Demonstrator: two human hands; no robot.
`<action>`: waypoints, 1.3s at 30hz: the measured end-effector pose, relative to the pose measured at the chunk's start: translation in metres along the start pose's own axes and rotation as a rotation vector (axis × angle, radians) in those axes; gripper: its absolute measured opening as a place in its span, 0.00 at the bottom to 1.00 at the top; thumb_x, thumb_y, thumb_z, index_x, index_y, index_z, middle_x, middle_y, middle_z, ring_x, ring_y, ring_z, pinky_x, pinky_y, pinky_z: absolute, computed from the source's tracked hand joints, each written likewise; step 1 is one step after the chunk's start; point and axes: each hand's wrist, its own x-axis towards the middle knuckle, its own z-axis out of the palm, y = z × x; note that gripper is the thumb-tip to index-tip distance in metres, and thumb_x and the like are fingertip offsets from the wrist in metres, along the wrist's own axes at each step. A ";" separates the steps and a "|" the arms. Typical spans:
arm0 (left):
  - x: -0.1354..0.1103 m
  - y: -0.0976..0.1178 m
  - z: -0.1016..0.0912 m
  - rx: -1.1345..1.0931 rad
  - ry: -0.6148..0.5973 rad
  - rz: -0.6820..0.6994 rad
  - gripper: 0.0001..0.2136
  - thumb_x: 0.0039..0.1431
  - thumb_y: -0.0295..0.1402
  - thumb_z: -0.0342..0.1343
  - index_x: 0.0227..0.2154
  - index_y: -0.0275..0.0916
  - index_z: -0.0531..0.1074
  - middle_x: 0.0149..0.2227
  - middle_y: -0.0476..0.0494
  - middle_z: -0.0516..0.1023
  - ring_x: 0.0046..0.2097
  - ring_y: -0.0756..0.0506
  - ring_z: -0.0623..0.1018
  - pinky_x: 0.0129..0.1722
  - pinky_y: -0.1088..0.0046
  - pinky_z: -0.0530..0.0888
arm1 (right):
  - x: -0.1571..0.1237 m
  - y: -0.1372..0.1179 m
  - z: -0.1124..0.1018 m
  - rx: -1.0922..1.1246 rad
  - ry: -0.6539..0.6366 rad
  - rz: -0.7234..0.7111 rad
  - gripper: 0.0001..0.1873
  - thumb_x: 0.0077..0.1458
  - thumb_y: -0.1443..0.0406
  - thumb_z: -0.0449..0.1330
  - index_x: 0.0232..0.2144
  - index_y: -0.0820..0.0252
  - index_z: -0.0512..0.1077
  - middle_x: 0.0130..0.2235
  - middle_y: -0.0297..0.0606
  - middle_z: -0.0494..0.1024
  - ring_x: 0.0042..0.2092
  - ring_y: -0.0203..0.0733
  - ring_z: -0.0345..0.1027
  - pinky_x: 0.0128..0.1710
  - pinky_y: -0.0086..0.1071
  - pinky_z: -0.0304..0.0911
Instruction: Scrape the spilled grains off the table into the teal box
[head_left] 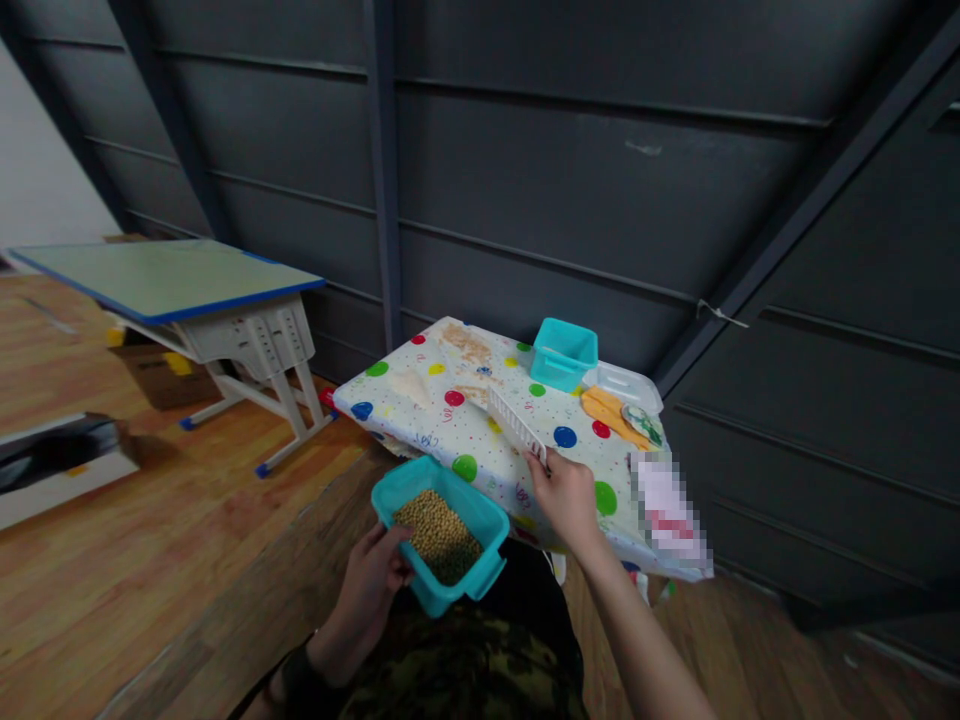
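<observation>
My left hand (375, 575) grips the near left rim of a teal plastic container (487, 510), held in front of the table edge. Round tan beans (439, 530), like soybeans, fill its lower part. My right hand (566, 495) is closed on one end of a long white slotted plastic tool (514, 420), whose exact kind I cannot make out. Its far end reaches over the table near a small patch of tan material (474, 394). Another tan patch (466, 343) spreads at the table's back left, and a pale heap (410, 388) lies at its left.
A second teal container (564, 355) stands at the back of the dotted tablecloth (510, 470). Near it are a white lid (626, 385), an orange cloth (611, 415) and a blurred packet (670, 510). A dark panelled wall (525, 170) rises behind. A blue-edged desk (172, 280) stands left.
</observation>
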 end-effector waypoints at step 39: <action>0.002 0.004 0.015 -0.117 0.097 0.083 0.16 0.32 0.34 0.75 0.27 0.39 0.78 0.20 0.53 0.78 0.22 0.48 0.73 0.21 0.72 0.70 | 0.108 0.032 0.032 0.412 -0.008 0.105 0.12 0.59 0.62 0.63 0.31 0.58 0.86 0.35 0.45 0.89 0.36 0.55 0.82 0.38 0.37 0.70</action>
